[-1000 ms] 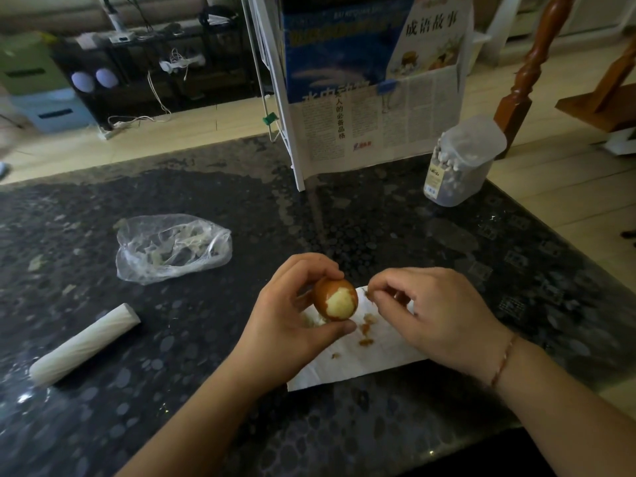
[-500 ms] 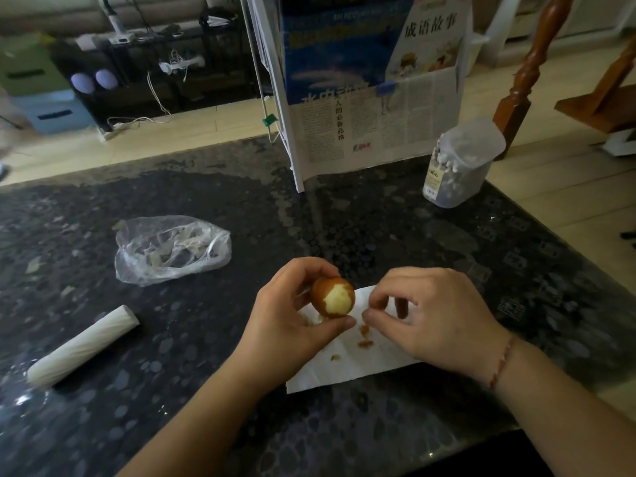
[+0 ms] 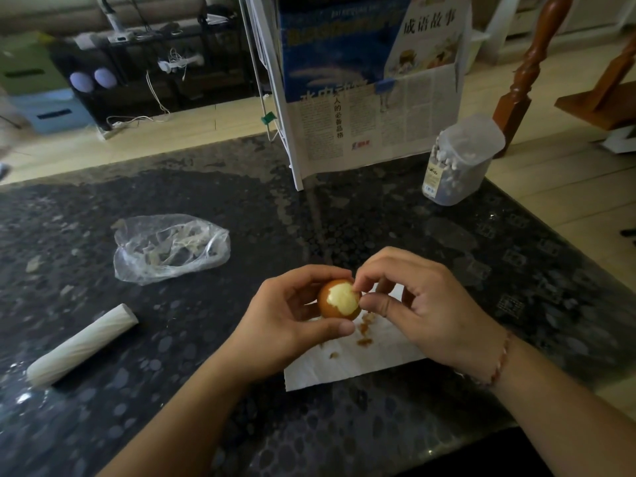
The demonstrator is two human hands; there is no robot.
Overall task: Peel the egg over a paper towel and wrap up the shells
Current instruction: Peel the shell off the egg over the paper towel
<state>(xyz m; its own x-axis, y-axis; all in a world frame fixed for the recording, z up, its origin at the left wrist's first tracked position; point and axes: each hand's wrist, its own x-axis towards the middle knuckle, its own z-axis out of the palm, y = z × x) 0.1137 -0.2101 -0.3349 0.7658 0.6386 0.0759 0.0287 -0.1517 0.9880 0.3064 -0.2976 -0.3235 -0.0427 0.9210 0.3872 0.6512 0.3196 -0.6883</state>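
Peeling in progress: left hand (image 3: 292,318) is gripping the egg (image 3: 339,299) above the paper towel (image 3: 361,359) while right hand (image 3: 423,304) is pinching shell at its 2 o'clock edge, likely needing a gentle lift next.

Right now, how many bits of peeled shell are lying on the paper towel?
3 that show: one just under the egg, one below it, one nearer its left edge. The hands may hide more.

One egg (image 3: 339,299), one paper towel (image 3: 361,361), two hands.

Brown egg (image 3: 335,306), pale patch; white paper towel (image 3: 358,364); black speckled table (image 3: 206,390).
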